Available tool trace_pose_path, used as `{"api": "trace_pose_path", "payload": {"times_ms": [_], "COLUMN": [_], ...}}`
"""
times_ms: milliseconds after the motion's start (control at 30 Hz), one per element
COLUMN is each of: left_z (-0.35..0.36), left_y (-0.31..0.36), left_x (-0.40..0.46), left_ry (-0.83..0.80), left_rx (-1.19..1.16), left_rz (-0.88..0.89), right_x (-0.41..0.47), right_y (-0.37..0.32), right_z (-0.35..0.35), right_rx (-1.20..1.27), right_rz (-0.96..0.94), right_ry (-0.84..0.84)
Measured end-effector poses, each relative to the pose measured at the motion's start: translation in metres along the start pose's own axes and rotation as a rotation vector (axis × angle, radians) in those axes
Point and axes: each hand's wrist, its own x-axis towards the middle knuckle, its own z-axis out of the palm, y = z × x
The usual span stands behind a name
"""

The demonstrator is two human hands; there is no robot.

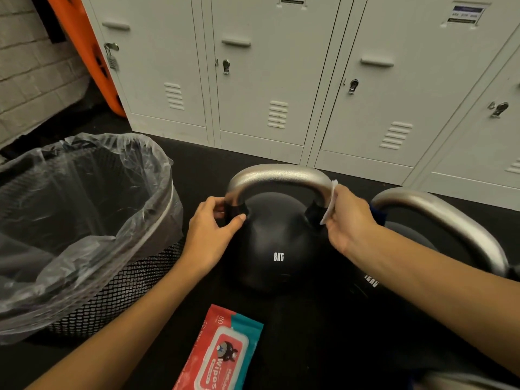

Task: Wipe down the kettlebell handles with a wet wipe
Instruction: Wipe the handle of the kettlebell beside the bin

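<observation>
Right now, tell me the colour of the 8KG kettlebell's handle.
Silver-grey metal handle on a black kettlebell; seen in the head view.

White "8KG" on front of round black kettlebell [277,249]. White marking on second black kettlebell [371,282], partly hidden by arm, not legible. Red-and-teal wet wipe pack [222,353]: "80" near top edge, "Wipes" on lid label. Stickers on grey metal lockers [464,14] too blurred to read.

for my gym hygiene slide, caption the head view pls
Right hand wipes the 8 kg kettlebell handle with a wet wipe while left hand steadies it.
</observation>
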Motion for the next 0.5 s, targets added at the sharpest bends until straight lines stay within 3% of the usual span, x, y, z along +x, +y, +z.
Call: {"api": "trace_pose_path", "payload": {"times_ms": [133, 267, 367, 500], "left_z": [-0.001, 0.001, 0.003, 0.002], "left_y": [-0.001, 0.001, 0.008, 0.025], "left_x": [0.001, -0.001, -0.001, 0.005], "left_ry": [-0.023, -0.011, 0.059, 0.209], "left_rx": [-0.017, -0.186, -0.297, -0.32], "left_rz": [-0.014, -0.113, -0.117, 0.003], "right_x": [-0.012, -0.029, -0.034, -0.039], "right_y": [-0.028, -0.046, -0.04, -0.033], "right_z": [0.004, 0.028, 0.056, 0.076], "right_rx": [-0.519, -1.014, -1.248, -1.464], "right_rz": [-0.284, -0.72, -0.915, -1.076], "right_ry": [-0.135, -0.36, -0.472, -0.582]}}
